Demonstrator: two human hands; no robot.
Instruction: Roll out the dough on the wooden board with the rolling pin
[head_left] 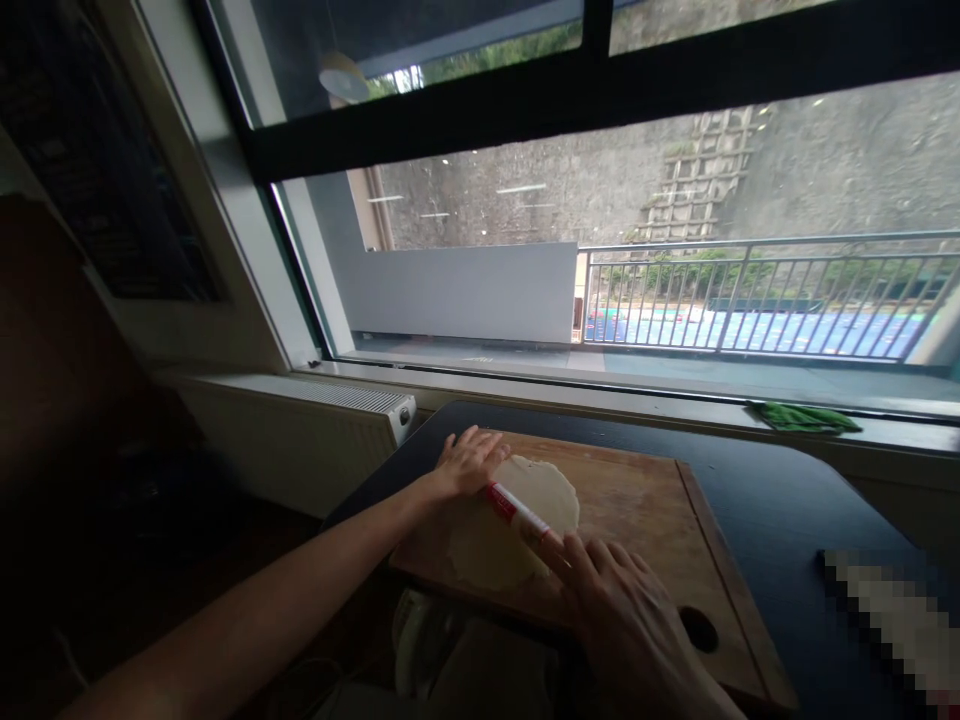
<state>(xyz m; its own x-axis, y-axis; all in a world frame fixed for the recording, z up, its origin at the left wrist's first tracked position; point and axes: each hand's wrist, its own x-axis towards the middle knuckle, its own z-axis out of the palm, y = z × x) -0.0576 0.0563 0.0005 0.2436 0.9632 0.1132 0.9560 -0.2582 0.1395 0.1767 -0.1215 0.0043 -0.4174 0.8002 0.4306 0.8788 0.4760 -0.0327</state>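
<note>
A flat, pale sheet of dough (499, 555) with an uneven edge lies on a wooden board (630, 500). Across it runs a thin red and white roller (517, 510). My left hand (472, 461) lies over the roller's far left end, its fingers stretched out. At the near right end rests my right hand (619, 590), with fingers extended forward and the roller's end by the fingertips. Both ends of the roller are partly hidden by the hands.
The board lies on a dark table (787, 500) by a window. A green cloth (806, 417) is on the sill. A radiator (300, 430) stands left of the table. A pixelated object (892, 620) sits at the right, and the board has a round hole near its front right.
</note>
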